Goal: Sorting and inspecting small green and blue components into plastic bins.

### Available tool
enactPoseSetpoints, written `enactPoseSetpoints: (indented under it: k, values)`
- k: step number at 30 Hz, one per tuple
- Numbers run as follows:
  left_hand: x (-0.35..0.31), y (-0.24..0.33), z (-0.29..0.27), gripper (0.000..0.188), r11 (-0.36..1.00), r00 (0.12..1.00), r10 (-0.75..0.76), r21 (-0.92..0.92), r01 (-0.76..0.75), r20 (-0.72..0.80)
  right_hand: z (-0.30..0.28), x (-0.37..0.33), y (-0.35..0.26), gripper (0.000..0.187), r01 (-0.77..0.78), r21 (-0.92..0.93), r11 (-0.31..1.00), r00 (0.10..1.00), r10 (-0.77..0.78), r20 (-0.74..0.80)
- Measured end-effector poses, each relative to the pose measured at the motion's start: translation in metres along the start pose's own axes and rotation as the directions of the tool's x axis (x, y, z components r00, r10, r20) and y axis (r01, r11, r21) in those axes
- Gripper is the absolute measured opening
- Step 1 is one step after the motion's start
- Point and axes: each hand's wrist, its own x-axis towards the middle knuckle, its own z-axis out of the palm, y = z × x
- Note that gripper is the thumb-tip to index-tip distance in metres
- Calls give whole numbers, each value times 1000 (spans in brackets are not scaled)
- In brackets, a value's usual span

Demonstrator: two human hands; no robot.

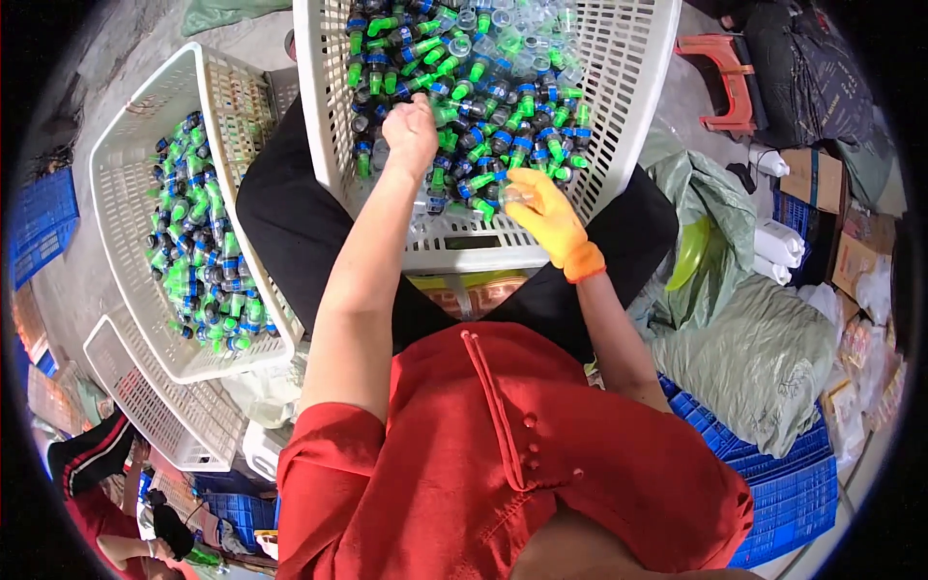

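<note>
In front of me a white slatted plastic basket (474,259) holds many small plastic pieces, black and blue with green tips, like bottle nozzles (474,130). Clear plastic cups (527,34) are heaped at its far end. Bare, my left hand (411,133) is curled over the left part of the pile; a blurred green piece shows by its fingers, but what they grip is hidden. My right hand (546,215), in a yellow glove with an orange cuff, pinches a small clear plastic cap (516,195) above the basket's near right part, close to a blue and green piece.
A second white basket (116,232) with more nozzles stands at my left, and another white basket (145,387) lies nearer. Right are a red stool (720,82), green sacking (754,358), blue crates (788,493) and cardboard boxes (812,179). Another person (106,512) is at the lower left.
</note>
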Motion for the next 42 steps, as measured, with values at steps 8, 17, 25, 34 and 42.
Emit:
enactPoseSetpoints:
  k: [8, 17, 25, 34, 42]
  values:
    - [-82, 16, -118, 24, 529, 972, 130, -843, 99, 196, 8, 1, -33, 43, 167, -179, 969, 980, -183, -73]
    - [-164, 40, -144, 17, -42, 885, 201, -899, 436, 420, 29, -17, -69, 45, 590, -666, 456, 738, -639, 216]
    - [-207, 50, -138, 17, 381, 936, 117, -856, -350, -331, 46, -46, -99, 53, -252, 260, 932, 957, 199, 212]
    - [-206, 17, -162, 13, 194, 977, 31, -960, 203, 213, 64, -38, -64, 45, 612, -591, 526, 760, -596, 257]
    - [-223, 3, -181, 18, 527, 833, 319, -646, -552, -451, 89, -41, -91, 44, 206, -184, 961, 884, -102, 457]
